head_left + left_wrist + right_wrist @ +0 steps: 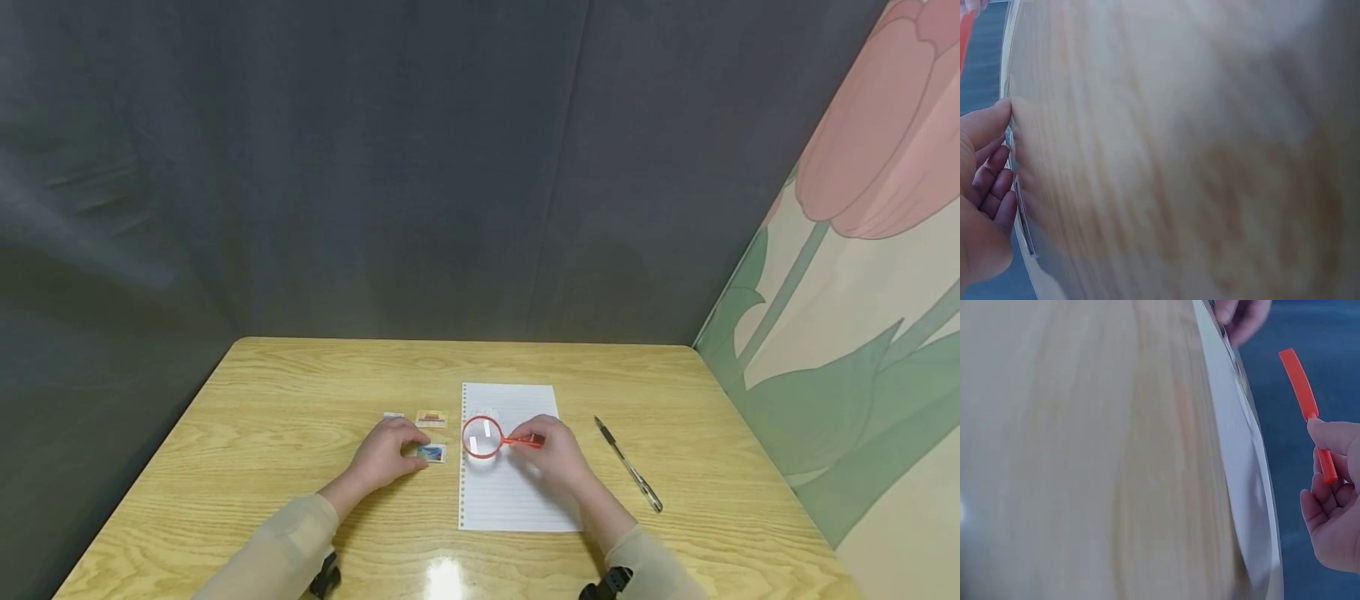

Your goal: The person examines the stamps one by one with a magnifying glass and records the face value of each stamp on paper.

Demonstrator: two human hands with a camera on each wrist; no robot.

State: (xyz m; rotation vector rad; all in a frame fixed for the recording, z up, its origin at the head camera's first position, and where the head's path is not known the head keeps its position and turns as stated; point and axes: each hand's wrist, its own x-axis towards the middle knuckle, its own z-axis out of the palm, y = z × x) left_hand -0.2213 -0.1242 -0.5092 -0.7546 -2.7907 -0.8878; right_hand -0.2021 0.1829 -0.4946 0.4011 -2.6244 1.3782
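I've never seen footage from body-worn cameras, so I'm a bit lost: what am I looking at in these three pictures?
There is no machine here, just a person's two bare hands at a table. The wide picture comes from a camera on the head, looking forward and down. The other two come from a camera on each wrist, so the table looks tipped on its side there.

On the table lie a sheet of lined paper, a pen to its right, and to its left a yellow card, a blue card and a partly visible pale card.

The right hand holds a red magnifier by its handle, over the paper. The left hand has its fingertips at the blue card; whether they grip it, I can't tell.
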